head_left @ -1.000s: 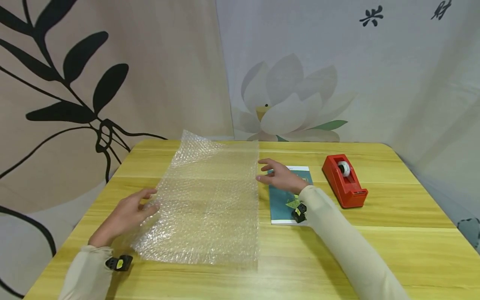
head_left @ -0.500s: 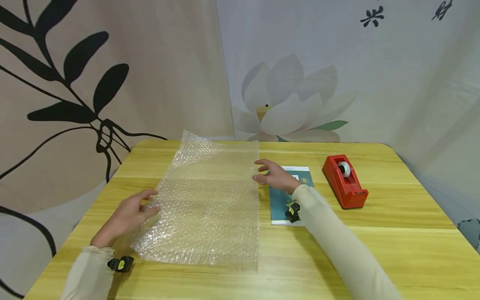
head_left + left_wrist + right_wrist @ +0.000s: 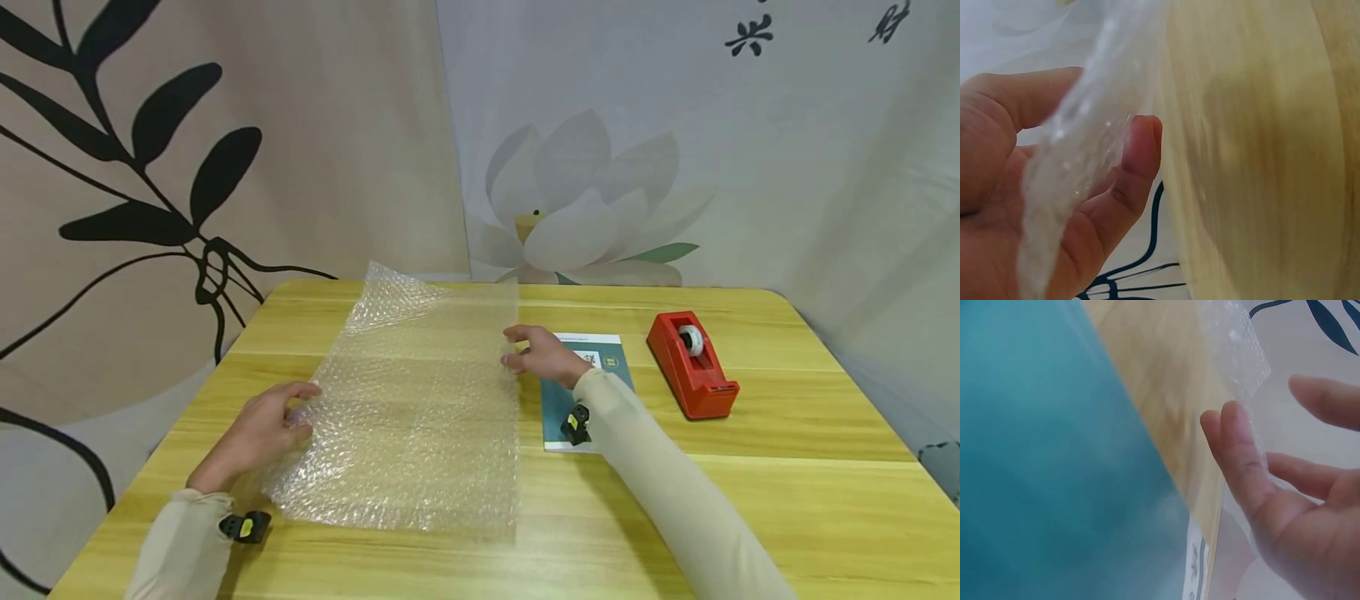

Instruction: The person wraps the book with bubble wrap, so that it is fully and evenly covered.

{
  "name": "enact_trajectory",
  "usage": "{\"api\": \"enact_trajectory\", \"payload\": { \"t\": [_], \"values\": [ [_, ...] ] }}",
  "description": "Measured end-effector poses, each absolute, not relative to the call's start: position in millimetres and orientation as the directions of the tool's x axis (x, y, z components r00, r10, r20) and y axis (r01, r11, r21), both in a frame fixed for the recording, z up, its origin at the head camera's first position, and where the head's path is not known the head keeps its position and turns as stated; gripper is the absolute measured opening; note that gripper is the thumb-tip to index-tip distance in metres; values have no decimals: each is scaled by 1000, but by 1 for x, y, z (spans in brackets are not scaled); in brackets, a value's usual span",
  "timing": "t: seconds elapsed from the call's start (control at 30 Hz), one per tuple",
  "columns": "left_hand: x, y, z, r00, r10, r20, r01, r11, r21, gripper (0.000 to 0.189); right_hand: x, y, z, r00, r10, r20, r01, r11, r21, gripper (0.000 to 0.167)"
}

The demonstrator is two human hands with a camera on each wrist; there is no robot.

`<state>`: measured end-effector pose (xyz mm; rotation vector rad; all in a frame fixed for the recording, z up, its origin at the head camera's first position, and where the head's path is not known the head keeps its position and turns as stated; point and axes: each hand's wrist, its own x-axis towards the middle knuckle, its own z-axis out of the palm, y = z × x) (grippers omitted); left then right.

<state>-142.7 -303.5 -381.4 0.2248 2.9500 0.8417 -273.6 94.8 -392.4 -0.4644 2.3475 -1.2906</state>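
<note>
Bubble wrap point(image 3: 408, 425) spread on the table point(image 3: 420, 571), left of the booklet point(image 3: 557, 404). Your left hand point(image 3: 258, 429) and right hand point(image 3: 547, 357) at its side edges, fingers loose, not pinching. Early stage, I judge: booklet and red tape dispenser point(image 3: 692, 367) yet unhandled.

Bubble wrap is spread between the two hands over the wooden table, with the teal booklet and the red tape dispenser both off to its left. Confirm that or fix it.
The side is wrong: in the head view, the teal booklet and the red tape dispenser are both off to the right of the bubble wrap. The rest stands.
</note>
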Motion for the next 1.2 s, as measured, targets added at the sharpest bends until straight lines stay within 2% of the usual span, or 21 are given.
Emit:
{"api": "enact_trajectory", "payload": {
  "t": [0.27, 0.77, 0.97, 1.2],
  "values": [
    [-146, -302, -376, -988, 152, -39, 107, 837, 536, 48, -269, 97, -390, -867, -465, -179, -113, 534, -838, 62],
    [-165, -311, -374, -985, 161, -56, 110, 854, 509, 46, -245, 106, -381, -885, -455, -98, -253, 647, -720, 56],
    [-175, -313, -371, -983, 179, -41, 135, 857, 497, 42, -238, 109, -380, -879, -474, -51, -301, 634, -712, 50],
    [-185, -313, -367, -979, 199, -45, 151, 858, 492, 40, -234, 117, -385, -858, -513, -7, -368, 625, -688, 34]
  ]
}}
